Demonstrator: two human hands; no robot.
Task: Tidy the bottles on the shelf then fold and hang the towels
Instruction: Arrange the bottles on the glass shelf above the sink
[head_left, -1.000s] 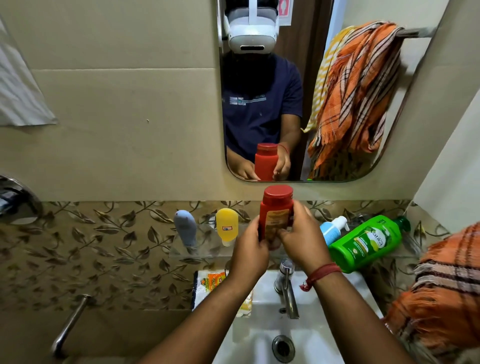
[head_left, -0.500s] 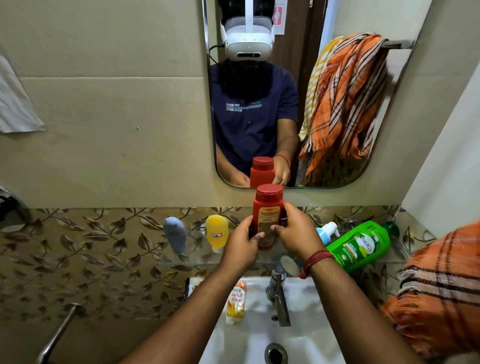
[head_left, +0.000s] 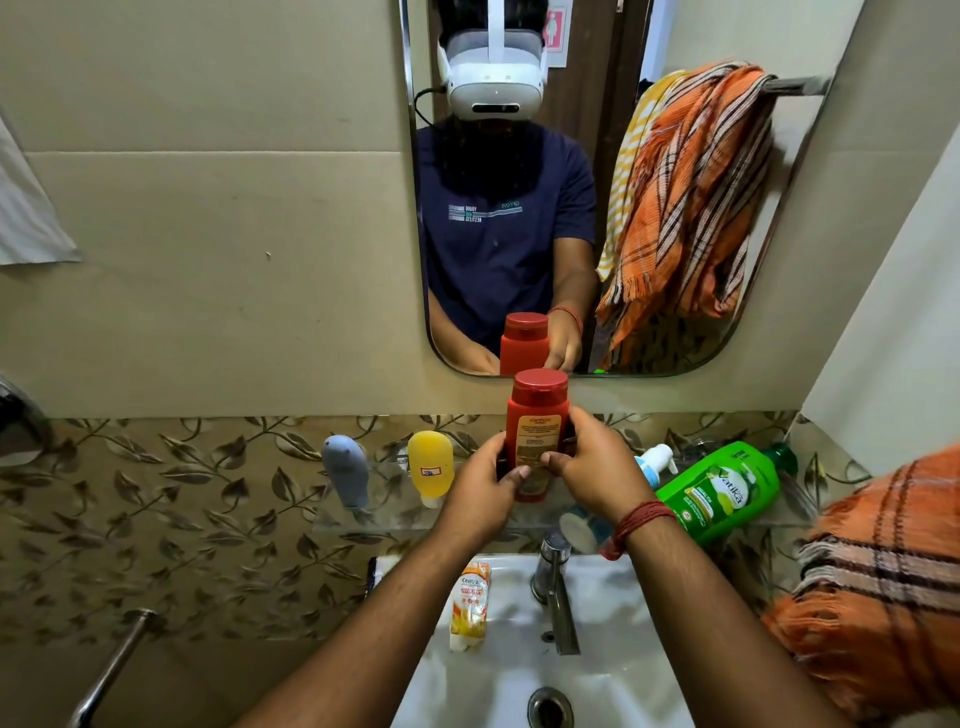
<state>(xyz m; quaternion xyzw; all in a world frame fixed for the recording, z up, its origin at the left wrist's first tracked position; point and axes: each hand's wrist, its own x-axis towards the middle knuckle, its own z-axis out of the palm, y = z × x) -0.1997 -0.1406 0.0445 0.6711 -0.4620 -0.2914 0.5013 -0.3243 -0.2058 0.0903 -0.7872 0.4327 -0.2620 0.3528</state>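
Observation:
A red bottle (head_left: 537, 415) stands upright at the middle of the clear glass shelf (head_left: 384, 512). My left hand (head_left: 480, 488) and my right hand (head_left: 592, 467) both grip its lower half from either side. Left of it stand a yellow tube (head_left: 430, 467) and a grey tube (head_left: 345, 470). To the right a green bottle (head_left: 722, 491) lies tilted on the shelf, with a small blue-and-white pump bottle (head_left: 655, 462) behind my right wrist. An orange checked towel (head_left: 878, 587) hangs at the right edge.
Below the shelf is a white sink (head_left: 613, 686) with a steel tap (head_left: 558, 592) and a toothpaste tube (head_left: 470, 605) on its rim. The mirror (head_left: 769, 218) above reflects towels on a rail. A metal pipe (head_left: 111, 670) juts out at lower left.
Both hands have carried the red bottle a little forward and down toward the shelf; the view has shifted slightly right. Both hands keep their hold on the bottle.

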